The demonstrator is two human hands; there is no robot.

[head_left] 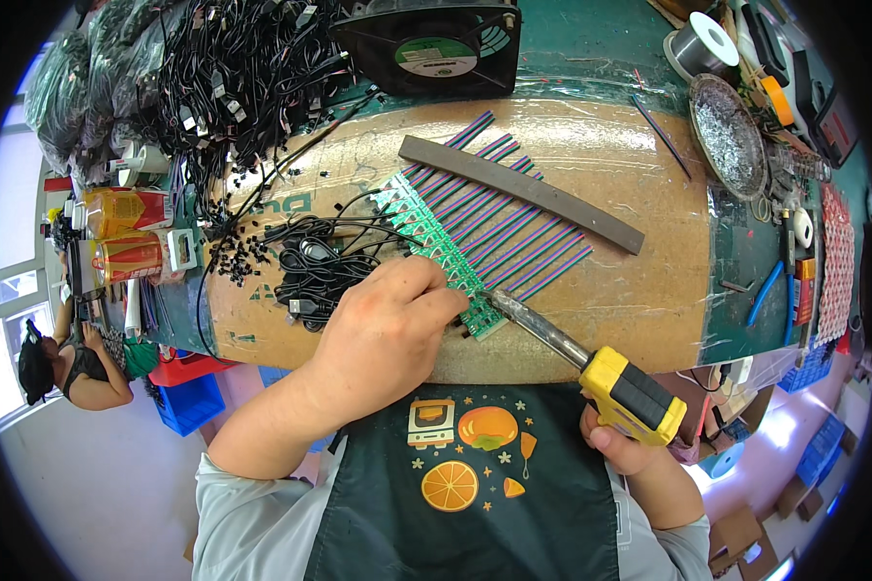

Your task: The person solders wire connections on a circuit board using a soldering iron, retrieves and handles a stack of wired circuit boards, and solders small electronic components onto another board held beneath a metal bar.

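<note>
My left hand (383, 324) is closed in a pinch over the lower end of a green circuit board strip (419, 225); its fingertips hide whatever is between them. In my right hand (635, 457) is a yellow and black soldering iron (635, 395), its metal tip meeting the strip beside my left fingertips. Flat multicoloured ribbon wires (504, 225) fan out from the board's right side. Across them lies a long grey-brown bar (523, 190). Black cables (325, 263) bunch up on the board's left, several of their ends reaching its upper part.
A black fan (436, 53) stands at the back, beside a heap of black USB cables (247, 73). At far right are a solder spool (704, 44) and a round dish (730, 136) of silvery scraps. Bottles (126, 215) stand left. Another person (82, 363) sits beyond the left edge.
</note>
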